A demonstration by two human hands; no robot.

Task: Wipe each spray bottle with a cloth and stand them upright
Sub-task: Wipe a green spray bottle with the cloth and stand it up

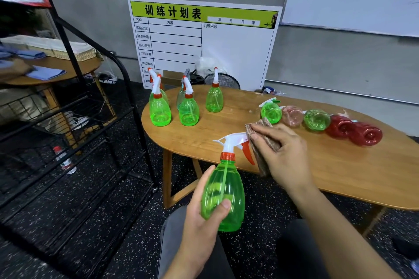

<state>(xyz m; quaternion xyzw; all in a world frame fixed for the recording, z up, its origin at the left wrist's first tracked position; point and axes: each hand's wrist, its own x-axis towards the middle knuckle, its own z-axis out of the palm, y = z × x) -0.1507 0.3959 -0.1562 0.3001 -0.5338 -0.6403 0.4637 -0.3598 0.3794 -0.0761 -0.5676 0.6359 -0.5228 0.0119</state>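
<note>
While the left hand (pixel 205 208) grips a green spray bottle (pixel 223 195) round its belly, thumb across the front, the right hand (pixel 277 154) presses a brownish cloth (pixel 260 140) against the white and orange trigger head (pixel 235 142). So I'd say we're mid-wipe on this one, working the nozzle end. The two hands are apart, one low on the body and one up at the top, both clamped on their own thing. The bottle is held up off the wooden table (pixel 340 170), tilted a bit, just in front of its near edge.

Looks-wise it's translucent green plastic with an orange collar and a dip tube showing inside, seems empty.

Next move, I reckon: run the cloth down the body, which probably means shifting the left grip, then stand it with the upright green bottles (pixel 188 108) well beyond the left hand. Past the right hand lies a row of bottles on their sides (pixel 317 120), green, pinkish and red, presumably waiting their turn.
</note>
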